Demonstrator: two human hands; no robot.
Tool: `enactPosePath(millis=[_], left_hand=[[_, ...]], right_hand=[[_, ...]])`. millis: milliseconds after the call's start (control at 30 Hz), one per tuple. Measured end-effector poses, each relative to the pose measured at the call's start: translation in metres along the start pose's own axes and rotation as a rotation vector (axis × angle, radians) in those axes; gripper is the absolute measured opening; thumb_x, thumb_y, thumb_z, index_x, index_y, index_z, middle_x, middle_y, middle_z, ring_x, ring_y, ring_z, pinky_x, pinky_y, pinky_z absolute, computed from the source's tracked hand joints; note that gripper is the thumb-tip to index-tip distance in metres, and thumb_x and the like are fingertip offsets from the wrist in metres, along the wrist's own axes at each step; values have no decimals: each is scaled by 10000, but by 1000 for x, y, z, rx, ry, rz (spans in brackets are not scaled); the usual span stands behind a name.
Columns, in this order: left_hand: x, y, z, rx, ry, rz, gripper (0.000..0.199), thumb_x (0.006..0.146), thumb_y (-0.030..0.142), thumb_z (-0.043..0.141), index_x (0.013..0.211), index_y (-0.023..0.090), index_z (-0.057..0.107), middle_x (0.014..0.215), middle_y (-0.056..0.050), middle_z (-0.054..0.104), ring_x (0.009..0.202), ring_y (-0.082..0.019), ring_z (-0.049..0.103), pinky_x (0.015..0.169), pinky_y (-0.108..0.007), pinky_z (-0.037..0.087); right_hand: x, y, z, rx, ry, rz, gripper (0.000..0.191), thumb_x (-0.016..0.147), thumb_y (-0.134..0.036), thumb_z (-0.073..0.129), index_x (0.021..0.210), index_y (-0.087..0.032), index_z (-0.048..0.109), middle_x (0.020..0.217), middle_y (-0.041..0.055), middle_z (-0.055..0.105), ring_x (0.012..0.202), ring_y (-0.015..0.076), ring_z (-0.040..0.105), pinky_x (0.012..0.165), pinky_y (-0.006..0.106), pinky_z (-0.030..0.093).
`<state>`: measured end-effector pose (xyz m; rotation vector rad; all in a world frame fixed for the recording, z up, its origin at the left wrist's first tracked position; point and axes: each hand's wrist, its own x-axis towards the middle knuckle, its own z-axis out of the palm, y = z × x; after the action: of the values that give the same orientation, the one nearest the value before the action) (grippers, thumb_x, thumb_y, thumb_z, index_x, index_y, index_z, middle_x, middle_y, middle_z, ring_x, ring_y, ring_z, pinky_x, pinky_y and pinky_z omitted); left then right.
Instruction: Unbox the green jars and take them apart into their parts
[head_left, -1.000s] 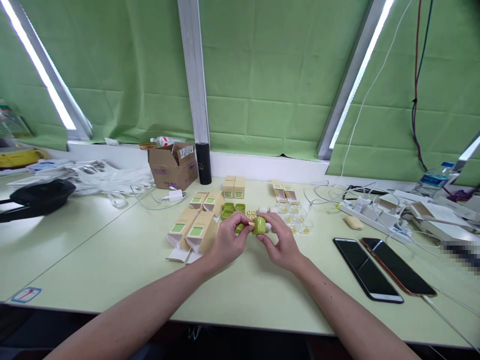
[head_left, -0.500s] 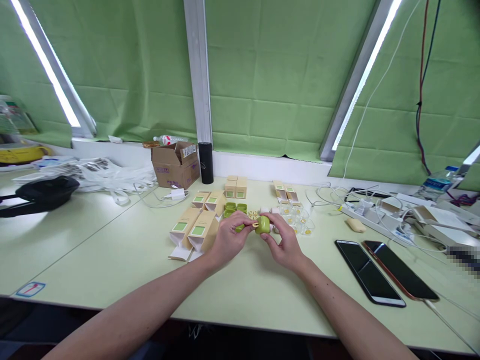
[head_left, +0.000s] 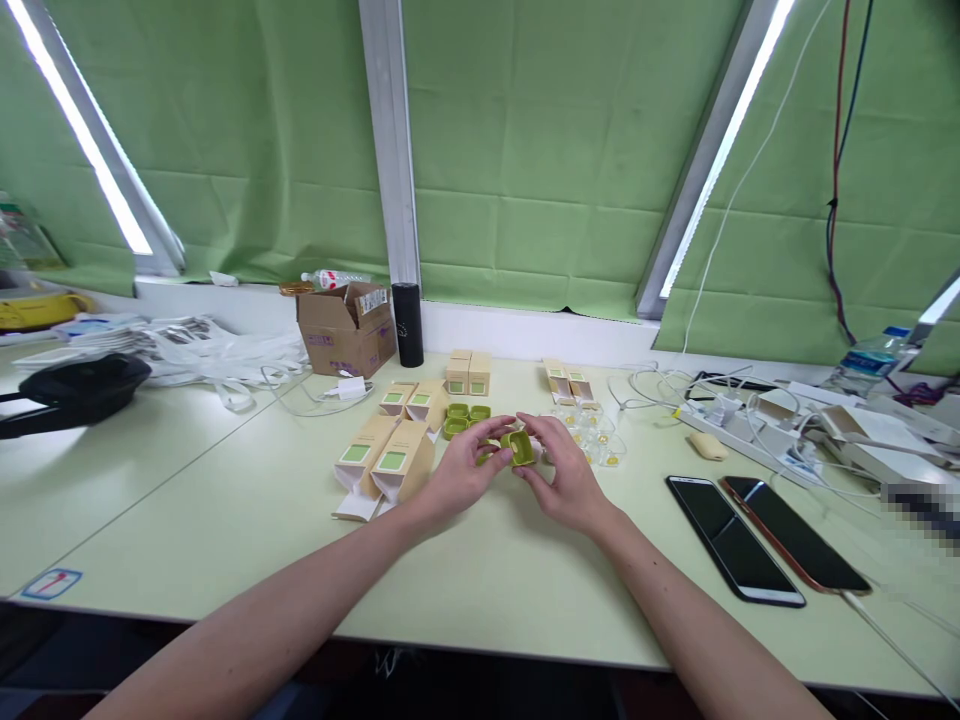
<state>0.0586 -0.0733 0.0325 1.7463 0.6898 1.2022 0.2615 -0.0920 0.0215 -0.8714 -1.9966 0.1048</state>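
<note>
A small green cup-shaped holder is held above the table between my two hands, its hollow side turned toward me. My right hand grips it from the right with thumb and fingers. My left hand has its thumb and fingertips closed at the left edge of the same holder; any smaller piece in them is hidden. Just beyond my left hand several similar green holders stand in a group. Behind my right hand are several clear cups with yellow pieces inside, partly covered by the hand.
Beige boxes with green windows stand left of my hands; more boxes are at the back. Two phones lie at the right, near a power strip with tangled cables. A cardboard box and black bottle stand by the wall.
The green holder has turned so that its hollow side faces me. The small yellowish piece in my left fingertips no longer shows. The view has shifted slightly.
</note>
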Motion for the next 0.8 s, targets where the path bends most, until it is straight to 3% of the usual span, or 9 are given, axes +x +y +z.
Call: enactPosePath(millis=[233,333,467,567,800], left_hand=[[3,5,-5,-1,-14,-39,482,859,311,800,1312,202,677,1307,-149,707,1154,-269,693,1031,-475,562],[4,4,-5,34,29,-20,437,803,256,836,1218,197,710,1254,-131,709,1118,-261,696,1023,-464,559],[3,-3,-4,138,130,0,433,745,166,849,1147,206,693,1185,-91,713,1055,-237,696,976,-431,569],[-1,-7,-1,275,153,77,438,748,134,834,1145,233,676,1161,-64,700,1046,-225,675,937,-402,564],[-7,-2,2,530,130,325,428,783,58,781,1136,254,640,1106,-55,668,1091,-253,612,944,-428,523]], right_hand=[[-2,3,2,71,69,-19,628,941,-188,610,1525,-285,399,1321,119,642,1189,290,624,1011,520,552],[0,1,2,47,129,-50,522,950,-187,587,1452,-278,480,1313,125,636,1201,299,612,1000,521,551],[2,-3,0,-45,260,-97,319,946,-174,594,1248,-272,631,1143,113,637,1105,300,601,932,520,541],[3,-6,0,-127,300,-149,232,931,-144,612,1099,-277,698,1010,88,613,1009,282,573,855,486,532],[2,-12,8,-285,258,-143,204,917,-138,640,1017,-279,747,938,81,584,929,266,515,760,430,503]])
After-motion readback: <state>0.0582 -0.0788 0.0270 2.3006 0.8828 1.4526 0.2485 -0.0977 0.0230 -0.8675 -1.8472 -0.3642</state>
